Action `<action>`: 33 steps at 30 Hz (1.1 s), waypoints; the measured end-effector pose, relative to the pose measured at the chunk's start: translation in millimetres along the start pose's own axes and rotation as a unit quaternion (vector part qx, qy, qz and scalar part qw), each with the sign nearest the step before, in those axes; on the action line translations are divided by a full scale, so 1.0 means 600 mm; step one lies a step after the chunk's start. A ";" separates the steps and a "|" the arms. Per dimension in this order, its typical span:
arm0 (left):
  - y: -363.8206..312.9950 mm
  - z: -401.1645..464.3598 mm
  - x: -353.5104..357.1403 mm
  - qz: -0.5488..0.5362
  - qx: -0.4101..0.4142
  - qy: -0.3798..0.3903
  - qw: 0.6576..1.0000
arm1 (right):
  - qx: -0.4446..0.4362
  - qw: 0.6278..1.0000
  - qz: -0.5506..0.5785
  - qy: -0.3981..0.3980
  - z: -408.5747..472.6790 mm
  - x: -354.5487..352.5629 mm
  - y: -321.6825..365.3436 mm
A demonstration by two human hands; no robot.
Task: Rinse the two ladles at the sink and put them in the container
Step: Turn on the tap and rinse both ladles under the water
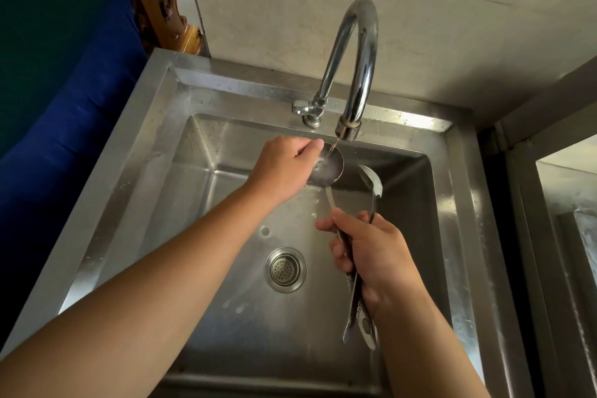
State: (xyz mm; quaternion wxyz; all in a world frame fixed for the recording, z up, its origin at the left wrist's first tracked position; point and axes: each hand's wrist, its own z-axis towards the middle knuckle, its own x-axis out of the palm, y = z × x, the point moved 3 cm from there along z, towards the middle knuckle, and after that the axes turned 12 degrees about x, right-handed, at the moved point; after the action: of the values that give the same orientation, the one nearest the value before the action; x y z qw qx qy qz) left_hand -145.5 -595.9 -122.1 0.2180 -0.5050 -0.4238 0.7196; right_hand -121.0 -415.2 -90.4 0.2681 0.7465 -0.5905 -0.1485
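Two steel ladles are held together by their handles in my right hand point(371, 255) over the steel sink point(151, 126). One ladle's round bowl point(332, 165) sits under the tap's spout point(347, 131), and a thin stream of water runs into it. My left hand point(284, 168) is at that bowl, fingers pinched on its left rim. The second ladle point(373, 182) points up to the right of the first, its bowl seen edge-on. Both handle ends stick out below my right hand. No container is in view.
The curved chrome tap point(358, 52) rises from the sink's back ledge, with its lever point(300, 107) at the left. A round drain strainer point(285, 269) lies in the basin floor. A blue-covered surface point(64, 90) flanks the left; a steel frame point(549, 203) stands at the right.
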 end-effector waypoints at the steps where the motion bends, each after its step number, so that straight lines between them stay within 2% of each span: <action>1: 0.003 -0.002 0.000 -0.025 -0.018 0.011 0.999 | 0.009 1.000 0.012 0.005 0.001 0.000 0.001; 7: 0.022 -0.017 0.008 -0.155 -0.048 0.074 0.984 | 0.051 0.996 0.067 0.034 0.006 0.002 0.010; 10: 0.030 -0.022 0.014 -0.245 -0.089 0.074 0.963 | 0.051 0.996 0.062 0.030 0.007 0.004 0.008; 13: 0.033 -0.028 0.021 -0.276 -0.131 0.056 0.951 | 0.053 0.997 0.046 0.022 0.006 0.008 0.003; 18: 0.026 -0.035 0.028 -0.134 -0.148 0.026 0.980 | 0.044 0.998 -0.040 0.003 -0.002 0.016 -0.007; 23: 0.005 -0.019 0.027 -0.024 -0.070 -0.030 0.997 | 0.003 0.996 -0.079 -0.029 -0.012 0.017 -0.005; 29: -0.005 -0.015 0.019 0.031 -0.010 -0.049 0.998 | 0.020 0.999 -0.026 -0.007 -0.011 0.011 -0.002; 31: 0.002 -0.018 0.019 0.011 -0.020 -0.030 0.999 | 0.035 0.999 -0.001 0.001 -0.007 0.008 -0.005; 33: 0.012 -0.019 0.021 -0.051 -0.065 -0.014 0.996 | 0.053 0.998 0.029 0.014 -0.003 0.007 -0.008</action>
State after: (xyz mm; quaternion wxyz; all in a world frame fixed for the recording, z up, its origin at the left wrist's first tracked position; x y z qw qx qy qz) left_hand -139.4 -586.1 -136.6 0.2152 -0.4856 -0.4981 0.6854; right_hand -115.1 -417.7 -91.2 0.2407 0.7444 -0.6149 -0.0990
